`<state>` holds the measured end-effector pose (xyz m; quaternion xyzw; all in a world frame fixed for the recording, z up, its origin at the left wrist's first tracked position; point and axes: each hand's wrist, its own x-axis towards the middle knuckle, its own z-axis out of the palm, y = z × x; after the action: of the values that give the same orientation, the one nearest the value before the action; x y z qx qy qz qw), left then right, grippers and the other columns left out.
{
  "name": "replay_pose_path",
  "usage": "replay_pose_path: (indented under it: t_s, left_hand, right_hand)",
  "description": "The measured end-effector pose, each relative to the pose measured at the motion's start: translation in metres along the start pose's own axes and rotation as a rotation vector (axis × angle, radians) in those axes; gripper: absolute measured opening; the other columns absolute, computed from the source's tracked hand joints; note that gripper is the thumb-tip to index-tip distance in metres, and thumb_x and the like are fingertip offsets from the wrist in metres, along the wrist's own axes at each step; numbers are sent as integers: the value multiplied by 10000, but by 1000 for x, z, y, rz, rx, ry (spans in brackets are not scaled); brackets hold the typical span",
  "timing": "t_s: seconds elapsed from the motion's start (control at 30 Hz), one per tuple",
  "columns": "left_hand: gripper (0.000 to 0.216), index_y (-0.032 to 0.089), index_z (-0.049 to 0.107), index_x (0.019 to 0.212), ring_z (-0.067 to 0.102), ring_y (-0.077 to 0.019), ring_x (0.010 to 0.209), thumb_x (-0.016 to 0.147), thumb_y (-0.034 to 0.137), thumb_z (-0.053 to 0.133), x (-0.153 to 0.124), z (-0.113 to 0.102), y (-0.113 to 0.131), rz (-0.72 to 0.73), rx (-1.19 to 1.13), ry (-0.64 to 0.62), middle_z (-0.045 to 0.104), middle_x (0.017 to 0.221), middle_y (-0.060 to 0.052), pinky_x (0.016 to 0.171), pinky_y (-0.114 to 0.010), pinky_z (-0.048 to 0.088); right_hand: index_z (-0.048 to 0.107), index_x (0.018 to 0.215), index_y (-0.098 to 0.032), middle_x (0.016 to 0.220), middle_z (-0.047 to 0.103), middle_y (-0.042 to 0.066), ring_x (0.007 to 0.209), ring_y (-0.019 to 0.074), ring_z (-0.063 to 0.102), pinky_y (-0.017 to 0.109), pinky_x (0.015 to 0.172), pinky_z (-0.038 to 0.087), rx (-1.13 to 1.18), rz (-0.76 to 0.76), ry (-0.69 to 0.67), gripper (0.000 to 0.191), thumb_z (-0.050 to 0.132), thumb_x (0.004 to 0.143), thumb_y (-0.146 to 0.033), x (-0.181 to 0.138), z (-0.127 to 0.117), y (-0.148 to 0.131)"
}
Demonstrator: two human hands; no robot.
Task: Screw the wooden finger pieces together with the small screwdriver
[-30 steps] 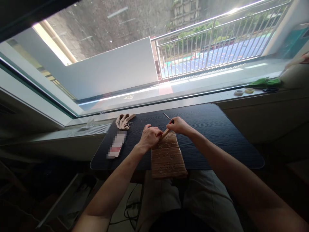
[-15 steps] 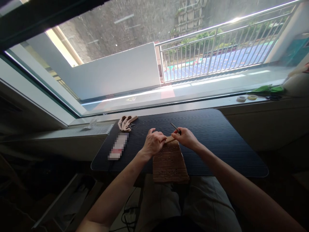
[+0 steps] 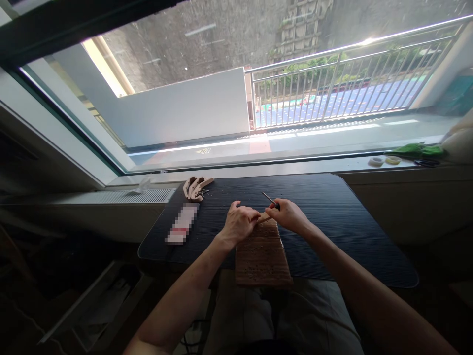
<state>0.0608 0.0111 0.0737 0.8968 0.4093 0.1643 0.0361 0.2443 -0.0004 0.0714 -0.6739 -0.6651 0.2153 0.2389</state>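
From where I stand, the left hand's (image 3: 241, 222) fingers pinch one end of a small wooden strip (image 3: 263, 217), while the right hand's (image 3: 290, 214) fingers grip its other end along with a dark-handled, metal-shafted tool (image 3: 270, 199). Just below those fingertips lies a ribbed brown board (image 3: 264, 261); curved wooden pieces (image 3: 195, 189) sit beyond the left fingers, on the black table (image 3: 332, 222).
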Motion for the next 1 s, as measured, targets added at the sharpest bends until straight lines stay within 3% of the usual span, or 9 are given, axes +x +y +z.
replay_pose_path:
  t_s: [0.3,0.4,0.53,0.73,0.87,1.0]
  left_hand:
    - [163,249,691,855,634,-151,804,846,235,529,3,-3,0,-48,-36,-19,737,843,8,1031,-420,252]
    - [169,253,692,833,632,-151,794,853,260,523,3,0,0,-69,-46,-1,734,816,18,1034,-431,247]
    - [159,254,691,829,629,-152,795,847,292,538,1,-1,1,-92,-74,10,734,821,19,1040,-444,238]
    - [156,259,691,851,635,-143,772,837,242,536,0,-6,3,-108,-90,25,732,805,14,1057,-451,222]
    - [159,262,683,860,637,-142,755,844,244,525,-1,-5,3,-91,-78,43,728,790,16,1063,-454,215]
    - [181,274,672,887,638,-141,745,863,249,494,-2,-2,1,-78,-48,65,718,767,21,1064,-458,216]
  right_hand:
    - [612,797,-212,730,635,44,661,170,544,252,552,304,-116,-5,-94,360,461,795,-539,0,-11,-7]
    - [606,916,-214,791,648,53,713,188,562,254,573,329,-103,-12,-107,434,438,798,-597,-1,-16,-9]
    - [544,1087,-197,855,653,55,735,180,574,258,612,359,-99,-74,-101,393,351,877,-467,-6,-28,-9]
    - [625,1070,-214,1063,633,59,871,188,591,262,714,382,-269,-268,-88,342,411,858,-375,-19,-55,-7]
    - [614,1119,-271,949,685,25,813,197,617,274,648,366,-412,-275,-145,341,443,833,-348,-22,-68,-20]
    - [648,1022,-299,865,700,10,782,203,628,273,597,332,-524,-344,-235,284,443,826,-312,-22,-69,-38]
